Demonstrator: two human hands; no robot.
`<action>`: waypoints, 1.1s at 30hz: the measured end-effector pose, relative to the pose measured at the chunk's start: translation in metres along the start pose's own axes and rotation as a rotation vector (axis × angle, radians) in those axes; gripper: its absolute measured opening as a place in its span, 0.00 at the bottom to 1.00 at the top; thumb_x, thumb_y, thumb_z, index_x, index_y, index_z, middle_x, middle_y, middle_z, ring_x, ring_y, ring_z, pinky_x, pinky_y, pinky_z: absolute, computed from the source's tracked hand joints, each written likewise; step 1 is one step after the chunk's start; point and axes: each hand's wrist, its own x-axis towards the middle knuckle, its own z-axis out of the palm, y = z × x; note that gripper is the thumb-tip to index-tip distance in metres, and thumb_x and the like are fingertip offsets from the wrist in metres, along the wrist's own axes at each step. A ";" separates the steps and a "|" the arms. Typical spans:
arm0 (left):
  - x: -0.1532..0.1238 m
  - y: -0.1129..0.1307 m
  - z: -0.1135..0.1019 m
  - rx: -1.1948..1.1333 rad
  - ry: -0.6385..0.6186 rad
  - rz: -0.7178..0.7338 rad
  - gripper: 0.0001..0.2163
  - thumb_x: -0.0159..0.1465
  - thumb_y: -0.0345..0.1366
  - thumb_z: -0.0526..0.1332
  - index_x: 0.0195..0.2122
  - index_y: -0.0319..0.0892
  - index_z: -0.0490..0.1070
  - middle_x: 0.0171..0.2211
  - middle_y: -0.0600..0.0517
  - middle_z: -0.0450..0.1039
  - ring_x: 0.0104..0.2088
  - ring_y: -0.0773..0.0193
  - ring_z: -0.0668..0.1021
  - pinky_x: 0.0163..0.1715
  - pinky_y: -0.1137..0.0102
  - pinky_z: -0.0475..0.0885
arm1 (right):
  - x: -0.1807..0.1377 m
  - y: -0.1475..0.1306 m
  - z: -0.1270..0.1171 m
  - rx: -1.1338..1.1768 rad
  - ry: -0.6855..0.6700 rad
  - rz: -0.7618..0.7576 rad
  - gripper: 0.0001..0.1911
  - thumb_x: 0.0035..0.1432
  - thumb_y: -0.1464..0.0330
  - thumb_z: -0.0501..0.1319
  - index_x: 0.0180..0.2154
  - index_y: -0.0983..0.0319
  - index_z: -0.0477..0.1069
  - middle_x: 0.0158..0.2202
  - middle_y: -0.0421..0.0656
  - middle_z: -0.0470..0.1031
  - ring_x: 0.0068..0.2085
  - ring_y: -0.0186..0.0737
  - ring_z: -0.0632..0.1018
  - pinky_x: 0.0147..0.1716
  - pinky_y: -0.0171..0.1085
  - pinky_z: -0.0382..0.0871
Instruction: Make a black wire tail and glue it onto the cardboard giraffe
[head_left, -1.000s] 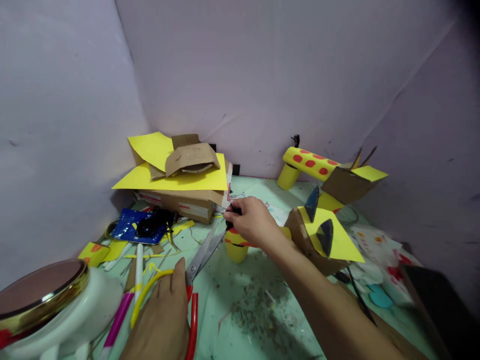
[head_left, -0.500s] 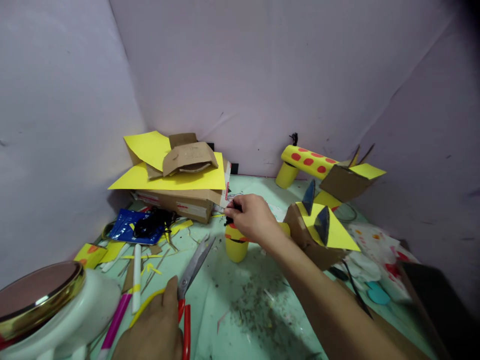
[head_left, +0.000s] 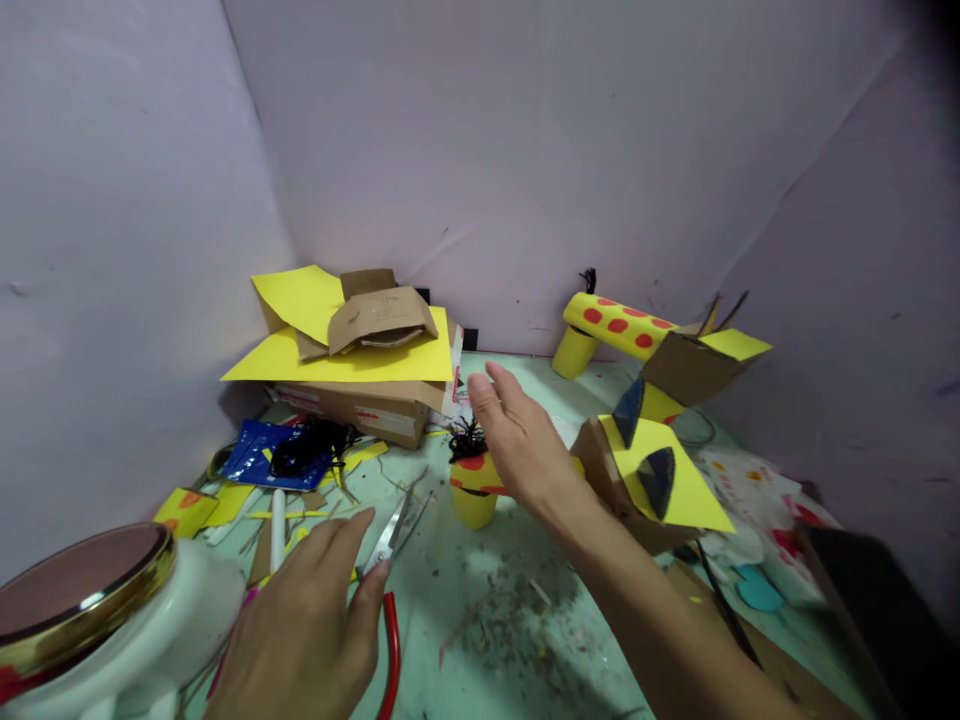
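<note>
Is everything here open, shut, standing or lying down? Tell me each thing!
Scissors: blades slightly open
Left hand: thumb and fingers spread
Right hand: fingers extended
Black tassel: strands splayed
Nearer spotted figure: upright, partly hidden
Farther spotted figure: upright
Blue packet: lying, black yarn on top
Cardboard box: under yellow sheets

One cam, on my head: faces forward and down, near my fingers (head_left: 486,405) and the worktop (head_left: 442,630), back wall (head_left: 480,150) beyond.
</note>
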 end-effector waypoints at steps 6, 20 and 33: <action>0.049 0.039 -0.021 -0.428 0.139 -0.117 0.19 0.54 0.41 0.56 0.45 0.40 0.72 0.37 0.48 0.77 0.30 0.61 0.77 0.33 0.65 0.72 | -0.030 0.012 -0.001 -0.230 0.064 -0.080 0.36 0.55 0.63 0.55 0.62 0.68 0.48 0.53 0.59 0.69 0.51 0.56 0.73 0.43 0.47 0.69; 0.124 0.073 -0.003 -0.591 -0.309 0.236 0.07 0.47 0.38 0.64 0.19 0.41 0.71 0.17 0.57 0.66 0.21 0.66 0.68 0.22 0.73 0.60 | -0.041 0.042 0.007 -0.294 0.157 -0.225 0.37 0.47 0.79 0.52 0.61 0.67 0.50 0.45 0.55 0.73 0.45 0.52 0.74 0.43 0.47 0.70; 0.121 0.071 0.000 -0.659 -0.099 0.134 0.05 0.52 0.36 0.59 0.23 0.41 0.68 0.22 0.55 0.66 0.25 0.67 0.68 0.28 0.72 0.63 | -0.044 0.045 0.007 -0.288 0.169 -0.295 0.35 0.46 0.79 0.53 0.59 0.68 0.53 0.45 0.54 0.72 0.44 0.51 0.72 0.43 0.48 0.69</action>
